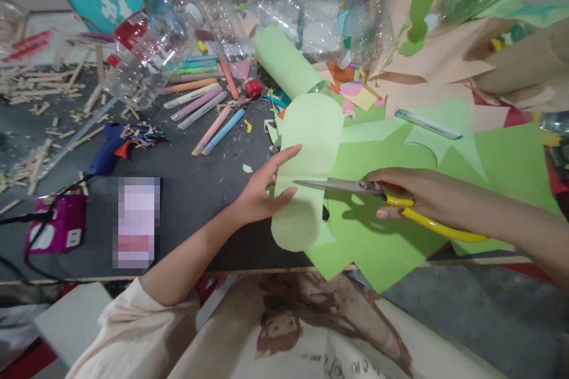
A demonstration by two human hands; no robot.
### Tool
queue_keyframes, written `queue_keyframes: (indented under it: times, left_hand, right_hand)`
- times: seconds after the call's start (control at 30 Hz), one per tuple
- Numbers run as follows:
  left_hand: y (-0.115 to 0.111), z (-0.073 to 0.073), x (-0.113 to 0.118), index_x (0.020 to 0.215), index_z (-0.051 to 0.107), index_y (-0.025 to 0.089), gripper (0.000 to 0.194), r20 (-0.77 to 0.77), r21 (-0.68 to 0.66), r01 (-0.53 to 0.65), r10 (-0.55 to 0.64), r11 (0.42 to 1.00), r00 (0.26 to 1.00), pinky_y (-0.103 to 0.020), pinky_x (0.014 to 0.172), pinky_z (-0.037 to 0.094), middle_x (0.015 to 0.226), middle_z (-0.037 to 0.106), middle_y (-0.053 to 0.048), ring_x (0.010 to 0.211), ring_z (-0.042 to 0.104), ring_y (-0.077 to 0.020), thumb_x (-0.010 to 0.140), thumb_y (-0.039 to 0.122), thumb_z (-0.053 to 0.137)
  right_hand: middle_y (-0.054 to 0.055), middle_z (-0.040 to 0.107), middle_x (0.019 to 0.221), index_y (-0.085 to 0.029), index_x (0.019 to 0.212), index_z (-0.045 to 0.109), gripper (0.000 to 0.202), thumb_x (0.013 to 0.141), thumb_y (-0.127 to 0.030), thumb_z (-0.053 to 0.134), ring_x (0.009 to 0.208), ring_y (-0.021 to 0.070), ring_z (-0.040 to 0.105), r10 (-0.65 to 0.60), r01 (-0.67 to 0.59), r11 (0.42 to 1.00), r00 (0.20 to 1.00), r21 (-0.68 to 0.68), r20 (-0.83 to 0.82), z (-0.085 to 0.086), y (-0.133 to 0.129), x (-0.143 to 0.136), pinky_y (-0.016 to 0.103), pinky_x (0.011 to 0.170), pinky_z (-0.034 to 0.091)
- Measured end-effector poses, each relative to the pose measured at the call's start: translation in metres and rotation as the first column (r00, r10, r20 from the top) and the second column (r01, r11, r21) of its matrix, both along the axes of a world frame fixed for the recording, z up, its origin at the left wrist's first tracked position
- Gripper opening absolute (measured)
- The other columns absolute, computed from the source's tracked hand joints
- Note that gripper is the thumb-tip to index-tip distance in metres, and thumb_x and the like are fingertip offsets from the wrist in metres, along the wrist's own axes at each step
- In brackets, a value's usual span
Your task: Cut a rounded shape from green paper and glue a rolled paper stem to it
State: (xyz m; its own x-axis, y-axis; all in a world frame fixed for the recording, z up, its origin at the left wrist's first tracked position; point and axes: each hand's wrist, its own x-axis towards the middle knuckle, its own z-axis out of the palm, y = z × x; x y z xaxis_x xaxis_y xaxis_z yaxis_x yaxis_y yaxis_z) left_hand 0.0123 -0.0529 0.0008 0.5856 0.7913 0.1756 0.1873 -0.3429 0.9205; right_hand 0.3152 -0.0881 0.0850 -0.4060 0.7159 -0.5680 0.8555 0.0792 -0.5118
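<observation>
Paper cutout [311, 130], pale green, centre, above bench [191, 189]. Probably light, bendable, easily creased; best taken by rim. Held at nine o'clock in left hand [262, 192]. Grasped at three o'clock in right hand [427, 186]: scissors [353, 186].

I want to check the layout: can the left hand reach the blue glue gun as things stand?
Probably yes: between the left hand and the blue glue gun I see only small scraps, but the hand must first release the pale green paper cutout.
</observation>
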Motion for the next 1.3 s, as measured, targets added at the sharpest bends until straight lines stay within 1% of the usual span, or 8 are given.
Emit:
queue_keyframes:
  times: [0.2,0.33,0.47,0.67,0.83,1.0,1.17,1.3]
  left_hand:
    - [0.000,0.002,0.001,0.148,0.037,0.030,0.060,-0.028,-0.046,-0.004,0.003,0.999,1.000,-0.026,0.070,0.054,0.152,0.046,-0.008,0.128,0.053,-0.0286,0.092,0.045,0.054]
    - [0.000,0.003,0.002,0.148,0.037,0.032,0.060,-0.040,-0.066,-0.009,0.006,0.998,0.999,-0.027,0.072,0.054,0.152,0.046,-0.006,0.129,0.052,-0.0292,0.091,0.039,0.055]
    - [0.000,0.001,0.001,0.148,0.037,0.031,0.060,-0.030,-0.071,0.004,-0.006,0.997,1.000,-0.027,0.073,0.055,0.153,0.044,-0.007,0.130,0.051,-0.0291,0.091,0.041,0.054]
    - [0.002,0.000,0.001,0.148,0.037,0.030,0.061,-0.047,-0.055,-0.008,0.005,0.998,0.999,-0.028,0.076,0.056,0.153,0.044,-0.007,0.131,0.050,-0.0294,0.091,0.042,0.055]
    - [0.000,0.002,0.002,0.149,0.036,0.030,0.060,-0.035,-0.051,0.027,-0.029,0.998,0.999,-0.025,0.069,0.054,0.153,0.045,-0.007,0.129,0.053,-0.0287,0.092,0.039,0.053]
    - [-0.002,0.001,0.003,0.149,0.035,0.031,0.060,0.007,0.000,0.058,-0.058,0.998,0.998,-0.022,0.065,0.052,0.151,0.047,-0.007,0.126,0.055,-0.0262,0.092,0.031,0.053]
    - [-0.004,0.000,0.003,0.150,0.034,0.028,0.061,-0.015,-0.014,0.068,-0.068,0.998,0.998,-0.023,0.071,0.053,0.151,0.046,-0.009,0.127,0.055,-0.0252,0.091,0.028,0.052]
    - [-0.004,0.001,0.003,0.150,0.034,0.028,0.061,-0.019,-0.034,0.065,-0.066,0.997,0.998,-0.025,0.074,0.054,0.153,0.044,-0.009,0.131,0.052,-0.0261,0.091,0.027,0.051]
  right_hand:
    - [0.006,0.062,0.077,-0.020,0.105,0.062,0.061,0.082,-0.076,0.049,0.064,0.0220,0.055,0.032,-0.032,0.999,0.999,0.011,-0.003,-0.001,0.002,-0.001,0.029,0.060,0.038]
    - [0.005,0.060,0.072,-0.019,0.106,0.063,0.065,0.082,-0.077,0.047,0.058,0.0198,0.052,0.036,-0.036,0.999,0.999,0.023,-0.014,-0.003,0.001,0.000,0.028,0.057,0.036]
    - [0.005,0.059,0.071,-0.019,0.107,0.063,0.067,0.083,-0.079,0.042,0.058,0.0199,0.052,0.048,-0.048,0.996,0.999,0.069,0.002,-0.005,-0.002,0.001,0.028,0.058,0.035]
    - [0.008,0.064,0.078,-0.021,0.109,0.062,0.061,0.086,-0.074,0.043,0.065,0.0235,0.058,0.042,-0.047,0.997,0.997,0.065,0.070,-0.003,-0.002,-0.001,0.030,0.058,0.038]
    - [0.008,0.067,0.087,-0.025,0.109,0.063,0.057,0.083,-0.074,0.046,0.073,0.0279,0.063,0.006,-0.009,0.999,0.997,0.041,0.076,-0.001,-0.003,-0.004,0.032,0.059,0.042]
    - [0.011,0.068,0.098,-0.025,0.115,0.061,0.059,0.084,-0.073,0.045,0.087,0.0312,0.065,0.007,-0.008,1.000,0.999,0.026,0.052,-0.001,-0.005,-0.012,0.036,0.069,0.047]
    - [0.012,0.068,0.100,-0.024,0.120,0.060,0.060,0.084,-0.071,0.046,0.086,0.0313,0.065,0.009,-0.009,1.000,0.998,0.016,0.057,-0.003,-0.005,-0.016,0.036,0.068,0.046]
    - [0.012,0.069,0.101,-0.024,0.118,0.061,0.058,0.083,-0.069,0.050,0.083,0.0311,0.065,0.004,-0.005,1.000,0.999,0.012,0.050,-0.002,-0.003,-0.019,0.035,0.066,0.044]
